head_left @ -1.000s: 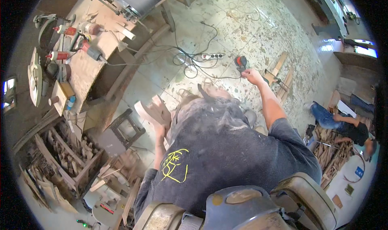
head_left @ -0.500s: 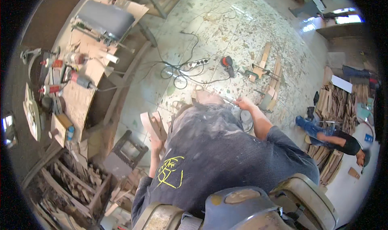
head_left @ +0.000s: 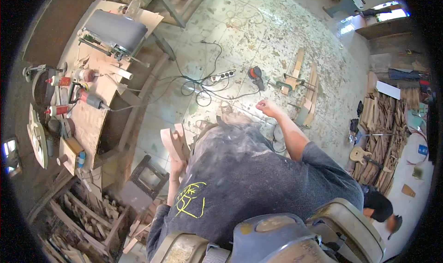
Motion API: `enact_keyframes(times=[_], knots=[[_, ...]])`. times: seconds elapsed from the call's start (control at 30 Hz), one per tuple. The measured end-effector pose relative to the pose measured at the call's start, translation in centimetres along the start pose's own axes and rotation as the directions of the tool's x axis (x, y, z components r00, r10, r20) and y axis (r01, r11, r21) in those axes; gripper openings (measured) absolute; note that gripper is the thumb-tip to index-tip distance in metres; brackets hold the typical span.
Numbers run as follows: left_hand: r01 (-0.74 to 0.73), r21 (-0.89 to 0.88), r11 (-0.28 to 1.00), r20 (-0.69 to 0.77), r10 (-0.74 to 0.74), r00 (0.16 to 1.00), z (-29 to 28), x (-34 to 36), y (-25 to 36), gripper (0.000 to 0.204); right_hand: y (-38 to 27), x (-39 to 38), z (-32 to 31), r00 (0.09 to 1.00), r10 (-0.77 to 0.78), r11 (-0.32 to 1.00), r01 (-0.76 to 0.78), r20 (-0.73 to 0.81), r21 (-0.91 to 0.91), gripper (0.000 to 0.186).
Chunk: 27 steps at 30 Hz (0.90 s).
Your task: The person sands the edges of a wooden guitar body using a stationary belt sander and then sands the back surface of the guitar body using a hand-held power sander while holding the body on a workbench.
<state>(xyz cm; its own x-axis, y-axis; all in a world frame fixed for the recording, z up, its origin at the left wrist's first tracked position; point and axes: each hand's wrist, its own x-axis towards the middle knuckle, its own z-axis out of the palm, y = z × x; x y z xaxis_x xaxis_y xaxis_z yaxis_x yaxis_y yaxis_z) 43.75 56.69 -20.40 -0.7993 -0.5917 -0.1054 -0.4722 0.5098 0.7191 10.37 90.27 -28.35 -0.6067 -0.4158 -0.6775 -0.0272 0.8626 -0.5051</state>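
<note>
Though the left hand (head_left: 178,165) holds wood (head_left: 173,145) (pale), its grip is unclear.

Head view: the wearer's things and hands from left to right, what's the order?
Red bottles, corded tool, white tube, wooden piece in the left hand, power strip, right hand, boards, guitar.

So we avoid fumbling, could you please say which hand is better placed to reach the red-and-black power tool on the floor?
Probably the right hand: it is nearer the power tool and appears empty; the left hand holds a pale, curved wooden piece.
</note>
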Motion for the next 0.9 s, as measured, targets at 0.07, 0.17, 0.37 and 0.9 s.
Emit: enact_keyframes(times=[0.07,0.17,0.37,0.9], knots=[[-0.021,0.009,1.000,0.001,0.021,1.000,0.1,0.1,-0.5,0.040,0.0,0.0,0.4,1.000,-0.021,0.999,0.021,0.006,0.039,0.037],[-0.063,0.022,0.998,0.010,0.063,0.998,0.2,0.6,-1.1,0.042,2.6,0.4,0.8,0.999,-0.028,0.999,0.029,-0.034,0.032,0.039],[-0.161,0.087,0.983,0.027,0.159,0.987,1.0,-0.1,-2.2,0.048,5.8,-2.5,1.8,0.998,0.047,0.997,-0.050,-0.046,-0.057,0.039],[0.239,-0.227,0.944,0.127,-0.214,0.968,5.9,-3.8,-8.3,0.029,6.7,-4.0,2.0,0.980,0.198,0.980,-0.197,0.039,-0.005,0.038]])
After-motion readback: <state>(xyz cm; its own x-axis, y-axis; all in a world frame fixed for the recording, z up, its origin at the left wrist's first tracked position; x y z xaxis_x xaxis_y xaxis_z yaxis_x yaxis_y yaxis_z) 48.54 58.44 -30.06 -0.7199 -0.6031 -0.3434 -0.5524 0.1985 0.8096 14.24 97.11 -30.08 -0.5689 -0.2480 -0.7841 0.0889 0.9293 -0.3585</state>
